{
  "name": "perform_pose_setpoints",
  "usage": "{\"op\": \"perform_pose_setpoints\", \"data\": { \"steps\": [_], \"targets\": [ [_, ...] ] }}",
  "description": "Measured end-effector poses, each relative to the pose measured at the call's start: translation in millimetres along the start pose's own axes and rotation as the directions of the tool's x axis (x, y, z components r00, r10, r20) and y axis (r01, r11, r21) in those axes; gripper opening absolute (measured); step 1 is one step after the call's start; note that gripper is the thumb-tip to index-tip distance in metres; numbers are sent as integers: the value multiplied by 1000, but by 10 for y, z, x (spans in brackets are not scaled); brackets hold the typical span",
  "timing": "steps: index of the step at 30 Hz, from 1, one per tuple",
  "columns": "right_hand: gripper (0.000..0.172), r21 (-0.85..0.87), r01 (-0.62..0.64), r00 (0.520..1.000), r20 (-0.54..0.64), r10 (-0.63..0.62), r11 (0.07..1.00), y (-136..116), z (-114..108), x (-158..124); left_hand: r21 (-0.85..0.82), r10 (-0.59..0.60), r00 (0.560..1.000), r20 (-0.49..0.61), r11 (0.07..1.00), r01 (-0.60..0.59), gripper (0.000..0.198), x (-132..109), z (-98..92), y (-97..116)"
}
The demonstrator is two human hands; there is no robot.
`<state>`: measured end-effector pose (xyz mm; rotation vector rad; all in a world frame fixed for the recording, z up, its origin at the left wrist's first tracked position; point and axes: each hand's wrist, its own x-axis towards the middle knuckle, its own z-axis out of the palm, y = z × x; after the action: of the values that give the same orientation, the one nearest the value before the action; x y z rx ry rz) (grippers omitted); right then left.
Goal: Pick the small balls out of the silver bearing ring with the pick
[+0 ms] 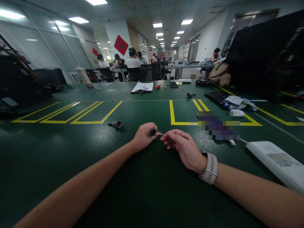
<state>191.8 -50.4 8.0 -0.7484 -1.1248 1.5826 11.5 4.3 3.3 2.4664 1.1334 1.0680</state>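
Note:
My left hand (144,136) is closed around a dark round part with a metal rim (152,132), its open end facing me. A thin metal rod (160,134) runs from beside that rim to the fingertips of my right hand (177,143), which pinch its other end. On the right wrist is a pale watch strap (210,167). Left of my hands, a similar dark cylindrical part (116,124) lies on its side on the green table (106,196).
Another dark part (190,95) lies farther back. A clipboard with papers (142,87) and a red object (158,85) are at the far edge. On the right are a blurred purple object (215,126), a white mouse (237,113), a cloth (239,103) and a white device (275,161). People sit beyond.

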Motion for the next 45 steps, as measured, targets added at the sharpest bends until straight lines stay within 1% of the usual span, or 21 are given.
{"op": "perform_pose_setpoints", "data": {
  "steps": [6,11,13,15,18,21,23,25,30,33,37,41,45],
  "targets": [
    [14,-191,107,994,-12,-111,976,-8,30,-39,92,-14,1000,-7,996,15,23,1,10,-9],
    [17,-253,90,996,3,-93,963,4,15,-35,190,16,1000,3,982,-16,22,1,17,-32],
    [17,-224,69,997,-6,-73,972,3,11,-28,204,28,1000,9,979,-29,22,0,15,-36],
    [16,-146,36,999,-20,-39,989,4,7,-17,187,32,999,2,982,-32,22,-1,14,-38],
    [15,-20,-9,1000,-7,9,1000,15,-11,4,98,14,1000,-28,995,-12,24,-1,13,-38],
    [15,30,-26,999,19,25,999,33,-31,18,-13,-6,999,-36,1000,6,23,1,14,-36],
    [15,30,-27,999,25,26,999,37,-33,16,-54,-10,1000,-25,998,9,23,4,13,-34],
    [14,9,-13,1000,22,12,1000,31,-21,4,-55,-13,1000,-23,998,12,22,7,14,-31],
    [14,-105,56,998,-5,-56,993,0,29,-31,16,-23,999,-39,1000,23,24,4,20,-29],
    [15,-148,56,998,-6,-58,987,-9,41,-28,52,-27,999,-39,998,29,24,2,23,-30],
    [15,-97,18,1000,-20,-20,995,-7,27,-7,68,-39,999,-20,997,40,23,3,14,-21],
    [17,-8,-10,1000,-27,10,1000,-3,-14,15,40,-30,999,44,999,28,21,7,0,-11],
    [19,44,-19,999,-33,21,999,4,-51,37,-2,-14,994,111,1000,14,20,14,-9,-7]
  ]
}}
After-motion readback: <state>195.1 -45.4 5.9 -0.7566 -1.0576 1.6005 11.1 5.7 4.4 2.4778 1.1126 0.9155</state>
